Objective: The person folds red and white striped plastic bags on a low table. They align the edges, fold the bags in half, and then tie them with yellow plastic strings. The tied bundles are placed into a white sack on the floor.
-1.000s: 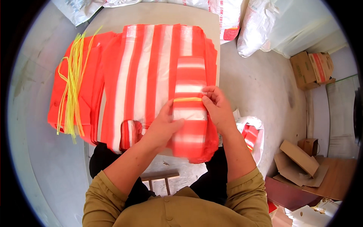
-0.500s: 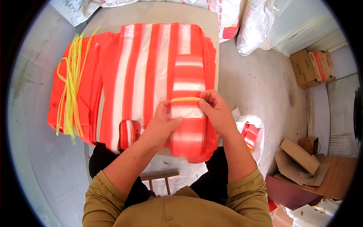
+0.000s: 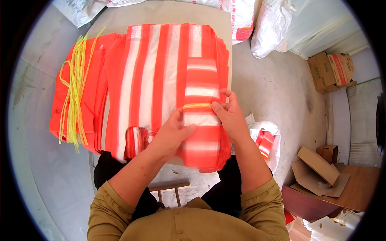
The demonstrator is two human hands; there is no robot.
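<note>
A folded bundle of red-and-white striped plastic bags [image 3: 202, 140] lies on the right part of a wider striped stack [image 3: 163, 72]. Around its middle runs a yellow tie strip [image 3: 198, 106]. My left hand [image 3: 173, 129] grips the bundle's left side, thumb on top, fingers partly hidden. At the right edge my right hand [image 3: 228, 114] holds the bundle by the tie's end, thumb on it and index finger raised off. Loose yellow strips [image 3: 74, 90] lie across red folded bags [image 3: 98, 76] on the left. A rolled striped piece [image 3: 134, 142] rests near my left forearm.
The stack covers most of a beige table [image 3: 114, 20]. Right of my right forearm, a white sack [image 3: 275, 154] on the floor holds striped bundles. White sacks [image 3: 272, 28] stand beyond the table. Cardboard boxes [image 3: 321, 74] sit at right, and a wooden stool [image 3: 171, 186] stands below.
My right index finger has lifted upward off the tie, while the thumb stays at its end. The left hand and the bundle have hardly moved.
</note>
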